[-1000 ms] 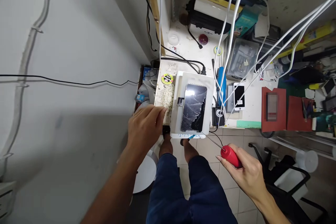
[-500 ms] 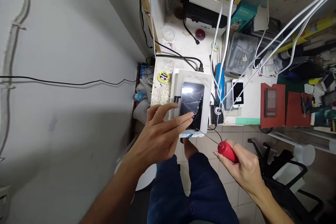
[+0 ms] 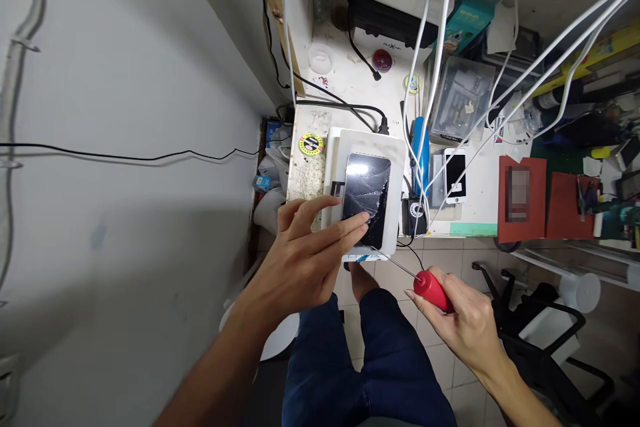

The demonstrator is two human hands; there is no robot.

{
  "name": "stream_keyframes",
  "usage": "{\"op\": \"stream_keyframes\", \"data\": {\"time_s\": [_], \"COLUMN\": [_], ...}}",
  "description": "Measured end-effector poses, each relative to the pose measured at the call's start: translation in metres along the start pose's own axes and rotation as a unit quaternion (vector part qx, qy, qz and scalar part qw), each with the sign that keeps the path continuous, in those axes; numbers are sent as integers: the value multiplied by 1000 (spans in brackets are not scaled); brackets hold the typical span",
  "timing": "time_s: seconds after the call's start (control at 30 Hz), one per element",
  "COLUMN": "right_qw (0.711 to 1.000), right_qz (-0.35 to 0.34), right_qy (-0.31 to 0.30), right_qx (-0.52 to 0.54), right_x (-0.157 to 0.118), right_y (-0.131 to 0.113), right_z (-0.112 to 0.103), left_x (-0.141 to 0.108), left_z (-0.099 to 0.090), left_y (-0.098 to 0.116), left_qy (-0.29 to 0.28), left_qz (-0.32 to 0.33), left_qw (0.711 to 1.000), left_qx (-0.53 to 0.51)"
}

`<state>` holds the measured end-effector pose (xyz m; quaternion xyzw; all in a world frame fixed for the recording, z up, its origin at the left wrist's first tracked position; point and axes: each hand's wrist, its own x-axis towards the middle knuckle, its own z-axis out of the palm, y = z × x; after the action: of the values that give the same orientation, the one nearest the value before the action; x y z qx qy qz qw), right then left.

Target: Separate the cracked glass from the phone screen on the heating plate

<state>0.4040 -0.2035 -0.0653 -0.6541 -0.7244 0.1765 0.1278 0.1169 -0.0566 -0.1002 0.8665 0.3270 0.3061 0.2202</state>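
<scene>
A phone (image 3: 367, 197) with a cracked black screen lies on a pale flat plate (image 3: 397, 180) at the front edge of the bench. My left hand (image 3: 313, 253) rests with its fingers stretched out, fingertips pressing on the lower part of the screen. In my right hand (image 3: 467, 310) is a red-handled screwdriver (image 3: 434, 290), or a pick much like one; its thin metal shaft points up and left. The tip meets the phone's bottom edge, though what exactly it touches is too small to make out.
White cables (image 3: 423, 67) hang across the bench. To the right are a blue tool (image 3: 421, 153), a white phone (image 3: 455, 175), a clear parts box (image 3: 463, 97) and a red mat (image 3: 523, 200). A round yellow-and-black label (image 3: 311, 143) lies at left. Below right stands a black chair (image 3: 545, 347).
The view has shifted very slightly. Both hands keep nearly the same place, and the tool tip sits a touch farther left and lower along the phone's bottom edge.
</scene>
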Motion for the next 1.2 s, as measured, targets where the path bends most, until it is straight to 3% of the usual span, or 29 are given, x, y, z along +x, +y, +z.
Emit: {"op": "stream_keyframes", "data": {"time_s": [1.2], "right_qw": [1000], "right_qz": [8], "right_qy": [-6], "right_qx": [9], "right_x": [8], "right_y": [-7], "right_z": [3], "left_x": [0], "left_z": [-1], "left_y": [1], "left_qy": [1], "left_qz": [-13], "left_qw": [1000], "left_qx": [-4]}}
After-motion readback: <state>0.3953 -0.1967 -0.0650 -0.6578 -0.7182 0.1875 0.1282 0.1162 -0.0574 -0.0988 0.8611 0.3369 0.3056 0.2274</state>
